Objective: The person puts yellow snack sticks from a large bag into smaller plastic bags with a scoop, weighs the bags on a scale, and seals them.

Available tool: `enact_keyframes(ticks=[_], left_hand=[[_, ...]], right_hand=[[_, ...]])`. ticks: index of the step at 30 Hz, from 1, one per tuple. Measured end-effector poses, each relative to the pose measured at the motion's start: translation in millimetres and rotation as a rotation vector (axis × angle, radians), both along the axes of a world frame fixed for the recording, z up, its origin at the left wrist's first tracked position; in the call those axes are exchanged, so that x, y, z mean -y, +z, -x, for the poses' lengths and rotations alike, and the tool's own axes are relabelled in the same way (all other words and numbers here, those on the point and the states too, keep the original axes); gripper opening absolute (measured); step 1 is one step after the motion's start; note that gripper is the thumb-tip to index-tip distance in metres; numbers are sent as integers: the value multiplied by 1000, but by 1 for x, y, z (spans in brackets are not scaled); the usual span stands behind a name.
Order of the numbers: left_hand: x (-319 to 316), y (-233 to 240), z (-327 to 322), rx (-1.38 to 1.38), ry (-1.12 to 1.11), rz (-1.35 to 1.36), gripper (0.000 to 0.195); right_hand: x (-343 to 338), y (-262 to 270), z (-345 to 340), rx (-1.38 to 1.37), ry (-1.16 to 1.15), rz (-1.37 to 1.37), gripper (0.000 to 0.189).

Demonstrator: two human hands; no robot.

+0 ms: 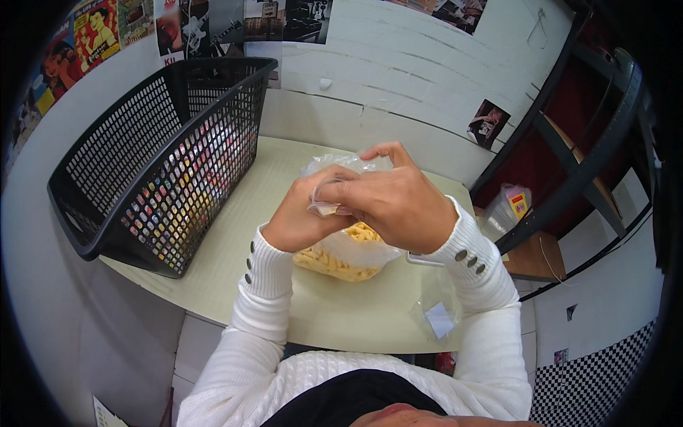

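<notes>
My left hand [309, 213] and my right hand [400, 203] meet above the middle of the table. Between them is a small clear plastic bag [323, 207], its rim gathered around the fingers, with a pale bit inside. Below the hands stands a larger clear plastic bag [331, 265] of yellow curved snack pieces [363, 232], its mouth spread apart. The hands hide part of it. To the right, a flat clear plastic bag [435, 299] with a white paper slip [440, 320] lies on the table near my right forearm.
A tall black plastic basket [160, 155] with colourful packets stands on the left of the pale table [341, 320]. A white-edged object [424, 260] lies partly under my right wrist. Beyond the table's right side are packaged plastic bags [504, 211] and a dark metal rack [576, 171].
</notes>
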State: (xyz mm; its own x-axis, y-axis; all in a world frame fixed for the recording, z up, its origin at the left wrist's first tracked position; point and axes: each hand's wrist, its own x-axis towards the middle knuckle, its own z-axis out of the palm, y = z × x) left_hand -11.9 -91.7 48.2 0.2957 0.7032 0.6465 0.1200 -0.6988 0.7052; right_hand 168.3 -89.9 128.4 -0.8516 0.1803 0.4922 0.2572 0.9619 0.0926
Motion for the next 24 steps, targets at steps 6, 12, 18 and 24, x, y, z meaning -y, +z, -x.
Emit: enact_keyframes(ticks=[6, 12, 18, 24], left_hand=[[-4, -5, 25, 76, 286, 1, 49], [-9, -3, 43, 18, 477, -142, 46], [-19, -9, 42, -80, 486, -130, 45], [-28, -23, 43, -334, 502, -108, 45]], right_hand=[[-35, -5, -12, -348, -104, 312, 24], [-82, -78, -29, -16, -277, 383, 30], [-93, -119, -17, -9, -365, 509, 22], [-94, -119, -20, -270, -520, 500, 19]])
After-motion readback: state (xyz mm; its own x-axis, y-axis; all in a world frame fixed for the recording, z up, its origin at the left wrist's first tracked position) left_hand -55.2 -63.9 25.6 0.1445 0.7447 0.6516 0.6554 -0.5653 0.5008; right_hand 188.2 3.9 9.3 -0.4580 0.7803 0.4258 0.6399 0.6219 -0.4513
